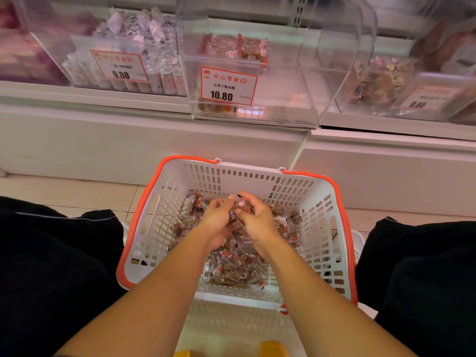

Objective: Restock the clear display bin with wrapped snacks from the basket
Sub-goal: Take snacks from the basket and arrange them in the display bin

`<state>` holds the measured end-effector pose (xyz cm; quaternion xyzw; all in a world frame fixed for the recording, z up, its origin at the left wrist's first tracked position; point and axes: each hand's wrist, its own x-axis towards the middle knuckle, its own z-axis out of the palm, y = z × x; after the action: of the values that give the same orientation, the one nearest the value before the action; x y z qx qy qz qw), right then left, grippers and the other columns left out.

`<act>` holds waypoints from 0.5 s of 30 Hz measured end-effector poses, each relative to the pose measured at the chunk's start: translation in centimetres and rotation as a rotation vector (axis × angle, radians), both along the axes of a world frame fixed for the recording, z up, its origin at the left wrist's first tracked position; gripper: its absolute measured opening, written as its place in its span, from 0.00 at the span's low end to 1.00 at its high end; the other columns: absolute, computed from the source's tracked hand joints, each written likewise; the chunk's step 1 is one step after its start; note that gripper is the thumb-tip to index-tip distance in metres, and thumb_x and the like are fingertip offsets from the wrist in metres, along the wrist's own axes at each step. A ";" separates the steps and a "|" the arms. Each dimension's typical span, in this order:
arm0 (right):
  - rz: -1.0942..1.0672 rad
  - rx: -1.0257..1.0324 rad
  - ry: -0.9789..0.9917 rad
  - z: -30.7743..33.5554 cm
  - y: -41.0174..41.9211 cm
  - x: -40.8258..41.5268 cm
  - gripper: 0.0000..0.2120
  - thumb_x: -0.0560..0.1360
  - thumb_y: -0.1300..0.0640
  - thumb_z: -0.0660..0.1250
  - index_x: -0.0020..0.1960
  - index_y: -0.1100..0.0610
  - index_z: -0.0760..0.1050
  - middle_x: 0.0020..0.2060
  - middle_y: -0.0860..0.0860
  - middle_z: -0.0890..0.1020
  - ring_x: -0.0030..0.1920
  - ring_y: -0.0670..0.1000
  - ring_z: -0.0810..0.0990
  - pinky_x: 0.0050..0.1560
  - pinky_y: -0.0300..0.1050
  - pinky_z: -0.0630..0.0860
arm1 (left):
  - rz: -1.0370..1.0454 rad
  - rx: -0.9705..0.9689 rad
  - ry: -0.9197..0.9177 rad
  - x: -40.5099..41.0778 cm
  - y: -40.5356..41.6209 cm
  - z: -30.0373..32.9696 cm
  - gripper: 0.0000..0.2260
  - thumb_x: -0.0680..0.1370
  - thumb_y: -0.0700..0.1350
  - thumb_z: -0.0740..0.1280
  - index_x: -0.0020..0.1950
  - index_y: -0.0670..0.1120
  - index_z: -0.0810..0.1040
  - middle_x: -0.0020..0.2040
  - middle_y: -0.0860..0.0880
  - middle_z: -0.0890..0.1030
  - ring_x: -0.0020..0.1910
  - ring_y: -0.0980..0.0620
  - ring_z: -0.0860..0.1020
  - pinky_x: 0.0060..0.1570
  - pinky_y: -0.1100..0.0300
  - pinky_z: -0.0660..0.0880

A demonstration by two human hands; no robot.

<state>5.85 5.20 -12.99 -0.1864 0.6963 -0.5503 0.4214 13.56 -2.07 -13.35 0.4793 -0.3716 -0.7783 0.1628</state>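
Observation:
A white basket with an orange rim (pixel 144 210) stands on the floor between my knees, holding several small brown wrapped snacks (pixel 231 269). Both hands are down inside it over the pile. My left hand (pixel 215 217) and my right hand (pixel 255 217) curl toward each other and grip a bunch of the wrapped snacks between them. Above, on the shelf, the clear display bin (pixel 283 81) with a 10.80 price tag (pixel 228 86) holds only a few of the same snacks at its back and bottom.
A clear bin of pale wrapped sweets (pixel 134 47) with a 9.80 tag stands to the left, another bin of brown snacks (pixel 381 83) to the right. A white shelf base (pixel 128 140) runs below them. My dark-clothed knees flank the basket. A yellow object (pixel 273 349) shows at the bottom edge.

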 end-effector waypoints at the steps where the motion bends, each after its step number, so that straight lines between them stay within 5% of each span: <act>1: 0.006 0.011 -0.023 0.1 -0.2 0.0 0.22 0.79 0.61 0.66 0.72 0.48 0.71 0.58 0.42 0.76 0.60 0.45 0.75 0.58 0.39 0.73 | -0.009 -0.036 -0.013 0.0 0.0 -0.1 0.10 0.82 0.48 0.63 0.60 0.45 0.71 0.57 0.42 0.82 0.57 0.43 0.80 0.61 0.44 0.75; 3: -0.025 0.035 -0.105 0.4 -0.5 0.2 0.23 0.81 0.52 0.63 0.75 0.51 0.65 0.61 0.43 0.71 0.63 0.46 0.70 0.65 0.45 0.69 | -0.047 -0.112 -0.031 -0.2 0.2 0.0 0.06 0.83 0.47 0.62 0.57 0.46 0.72 0.57 0.41 0.82 0.59 0.39 0.79 0.62 0.40 0.74; 6: -0.058 0.087 -0.002 0.5 -0.8 0.1 0.20 0.82 0.46 0.60 0.70 0.54 0.69 0.62 0.46 0.75 0.60 0.46 0.74 0.60 0.43 0.70 | -0.089 -0.217 -0.041 -0.8 0.5 0.5 0.08 0.84 0.47 0.57 0.55 0.50 0.75 0.58 0.45 0.81 0.62 0.43 0.78 0.64 0.44 0.74; 9: -0.167 0.049 0.038 0.6 -0.5 0.1 0.12 0.82 0.52 0.61 0.59 0.56 0.78 0.53 0.49 0.82 0.51 0.46 0.80 0.49 0.37 0.74 | -0.068 -0.283 -0.081 -1.3 0.8 0.9 0.16 0.85 0.48 0.51 0.51 0.50 0.78 0.60 0.43 0.79 0.63 0.45 0.76 0.67 0.44 0.71; 15: -0.187 0.009 0.043 0.9 -0.8 0.3 0.12 0.83 0.59 0.57 0.52 0.56 0.79 0.44 0.50 0.83 0.40 0.41 0.81 0.37 0.30 0.74 | 0.088 -0.256 -0.140 -1.7 0.7 0.8 0.10 0.83 0.46 0.54 0.54 0.46 0.74 0.52 0.42 0.80 0.53 0.44 0.79 0.62 0.41 0.74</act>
<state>6.20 4.41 -12.11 -0.1302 0.7220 -0.5800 0.3540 11.90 -1.41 -12.54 0.5237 -0.4568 -0.6812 0.2302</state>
